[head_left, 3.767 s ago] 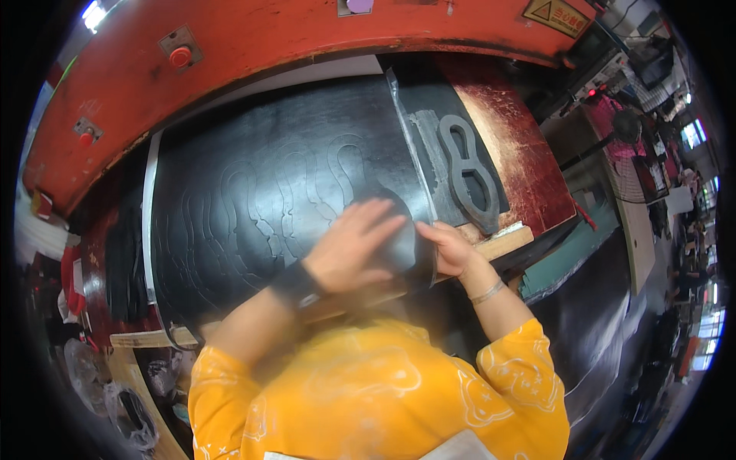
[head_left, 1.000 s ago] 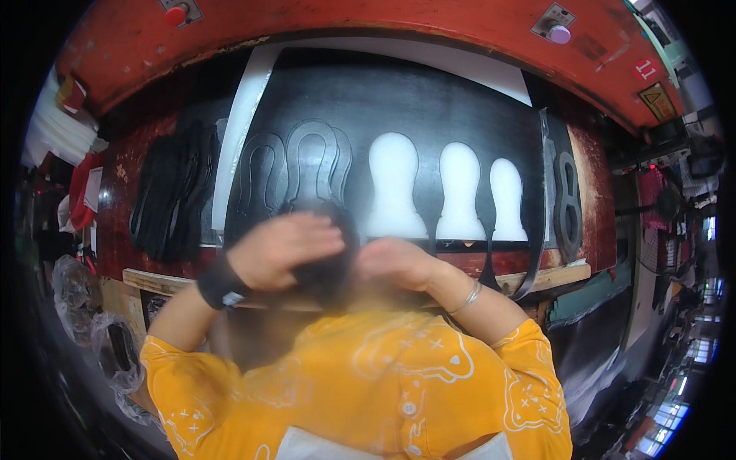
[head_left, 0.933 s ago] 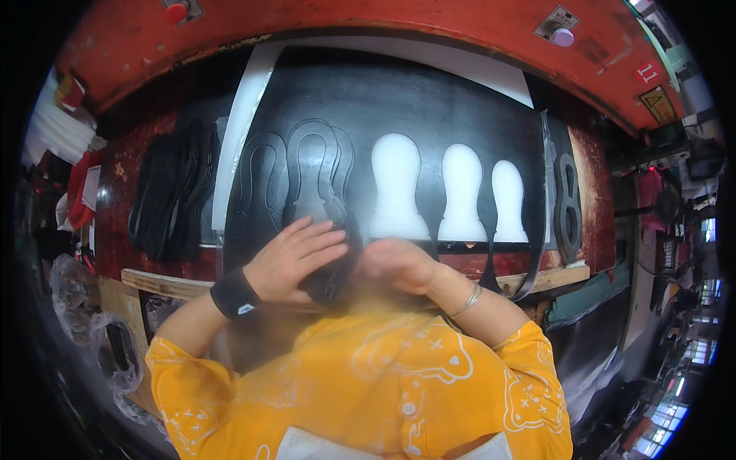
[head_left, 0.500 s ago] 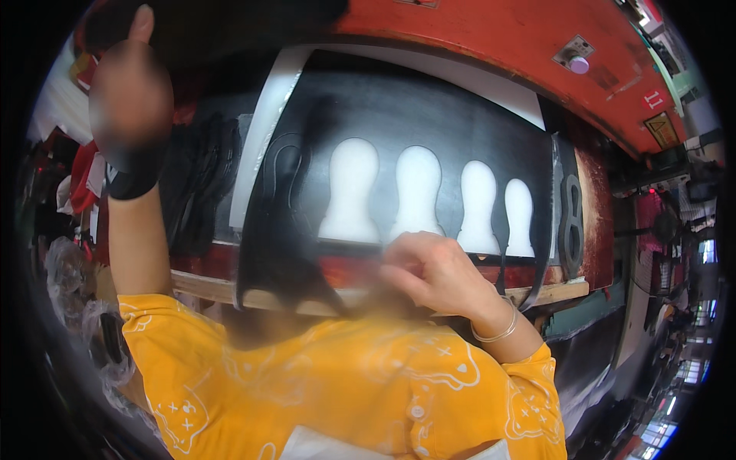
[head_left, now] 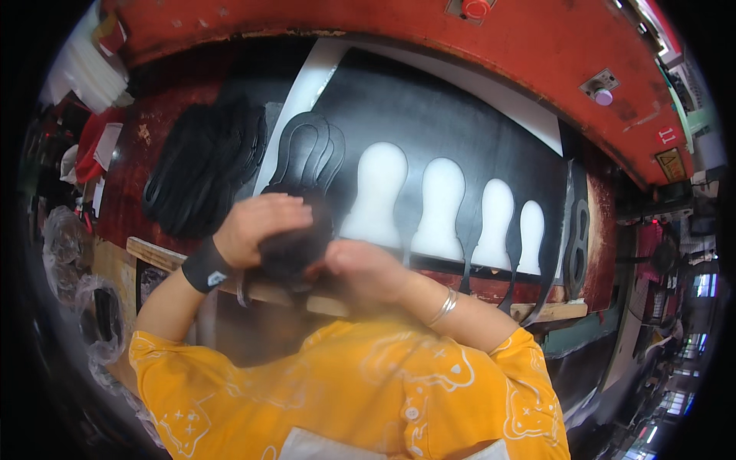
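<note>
A black sheet has several sole-shaped holes, with white showing through them. At its left part stand overlapping black sole-shaped pieces, their lower ends behind my hands. My left hand, with a black wristband, lies with its fingers together over a dark blurred piece near the sheet's front edge. It seems to grip that piece. My right hand, wearing bracelets, is smeared by motion. Its fingers are curled near the same dark piece, and what they hold is hidden.
A pile of black cut pieces lies left of the sheet on the dark red table. A black cut-out piece rests at the right end. Behind runs a red machine beam with a knob. A wooden strip edges the front.
My left hand has come down from the upper left to the dark piece near the sheet's front. My right hand has moved left toward it. More black sole shapes now show at the left.
</note>
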Tool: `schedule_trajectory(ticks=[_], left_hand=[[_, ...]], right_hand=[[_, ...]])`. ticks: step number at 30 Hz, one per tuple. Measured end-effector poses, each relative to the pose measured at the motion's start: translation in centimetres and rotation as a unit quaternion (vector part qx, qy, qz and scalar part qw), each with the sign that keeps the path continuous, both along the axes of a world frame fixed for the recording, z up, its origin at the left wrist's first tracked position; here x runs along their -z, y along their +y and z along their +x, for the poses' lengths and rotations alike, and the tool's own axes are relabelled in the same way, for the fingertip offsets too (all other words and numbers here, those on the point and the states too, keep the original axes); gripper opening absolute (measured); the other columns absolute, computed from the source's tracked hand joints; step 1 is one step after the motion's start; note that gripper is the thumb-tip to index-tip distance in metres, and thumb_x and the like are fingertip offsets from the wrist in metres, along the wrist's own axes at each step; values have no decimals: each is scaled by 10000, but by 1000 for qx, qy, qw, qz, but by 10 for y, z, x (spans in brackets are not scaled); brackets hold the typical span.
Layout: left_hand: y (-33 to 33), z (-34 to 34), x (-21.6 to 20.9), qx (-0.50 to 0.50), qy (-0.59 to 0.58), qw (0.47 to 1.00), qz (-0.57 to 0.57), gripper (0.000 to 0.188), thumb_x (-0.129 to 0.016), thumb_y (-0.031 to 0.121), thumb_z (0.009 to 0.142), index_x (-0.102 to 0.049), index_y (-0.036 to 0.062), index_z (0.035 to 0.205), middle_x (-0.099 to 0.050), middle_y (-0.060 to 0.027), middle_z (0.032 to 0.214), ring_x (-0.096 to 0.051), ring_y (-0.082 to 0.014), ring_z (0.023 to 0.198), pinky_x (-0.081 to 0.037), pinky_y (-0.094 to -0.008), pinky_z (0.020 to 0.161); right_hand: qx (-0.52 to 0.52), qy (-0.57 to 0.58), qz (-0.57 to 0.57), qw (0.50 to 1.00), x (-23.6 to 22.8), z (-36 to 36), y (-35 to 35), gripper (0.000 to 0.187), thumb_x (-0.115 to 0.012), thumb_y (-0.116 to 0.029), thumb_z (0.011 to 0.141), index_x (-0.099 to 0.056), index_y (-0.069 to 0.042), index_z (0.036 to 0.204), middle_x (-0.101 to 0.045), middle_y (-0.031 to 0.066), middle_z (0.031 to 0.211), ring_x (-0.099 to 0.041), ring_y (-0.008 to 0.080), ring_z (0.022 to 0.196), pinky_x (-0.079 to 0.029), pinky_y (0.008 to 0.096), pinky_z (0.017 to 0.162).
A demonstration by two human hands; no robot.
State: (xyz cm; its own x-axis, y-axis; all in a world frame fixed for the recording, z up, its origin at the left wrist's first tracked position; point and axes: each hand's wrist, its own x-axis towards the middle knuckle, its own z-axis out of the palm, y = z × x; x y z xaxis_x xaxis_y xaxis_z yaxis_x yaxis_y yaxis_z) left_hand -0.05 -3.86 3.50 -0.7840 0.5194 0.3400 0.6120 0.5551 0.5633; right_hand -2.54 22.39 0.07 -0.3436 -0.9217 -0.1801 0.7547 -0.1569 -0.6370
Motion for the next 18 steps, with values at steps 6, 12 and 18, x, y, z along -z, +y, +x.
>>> schedule_trajectory(ticks=[6, 12, 18], left_hand=[[-44, -86, -112, -447, 279, 846, -77, 622, -601, -95, 743, -529, 98, 1330, -621, -207, 1160, -611, -341, 1025, -454, -391, 942], [-57, -121, -157, -295, 275, 884, 237, 749, -582, -49, 668, -464, 115, 1389, -565, -219, 1247, -559, -364, 1122, -423, -440, 983], [111, -101, -109, -113, 214, 955, 170, 477, -618, -45, 782, -550, 4, 1251, -598, -177, 1192, -572, -284, 1084, -420, -356, 972]], right_hand=[[-8, 156, 263, 952, -26, -5, -1, 304, -635, -227, 890, -542, -35, 1105, -631, 106, 994, -578, 158, 783, -487, 323, 731], [127, 568, 213, 785, -101, -18, 79, 546, -697, -280, 814, -493, -37, 1258, -601, 192, 1138, -586, 335, 1069, -456, 402, 913], [352, 616, 331, 622, -98, -55, 151, 799, -795, -171, 678, -416, -41, 1369, -470, 176, 1361, -430, 313, 1281, -332, 398, 1074]])
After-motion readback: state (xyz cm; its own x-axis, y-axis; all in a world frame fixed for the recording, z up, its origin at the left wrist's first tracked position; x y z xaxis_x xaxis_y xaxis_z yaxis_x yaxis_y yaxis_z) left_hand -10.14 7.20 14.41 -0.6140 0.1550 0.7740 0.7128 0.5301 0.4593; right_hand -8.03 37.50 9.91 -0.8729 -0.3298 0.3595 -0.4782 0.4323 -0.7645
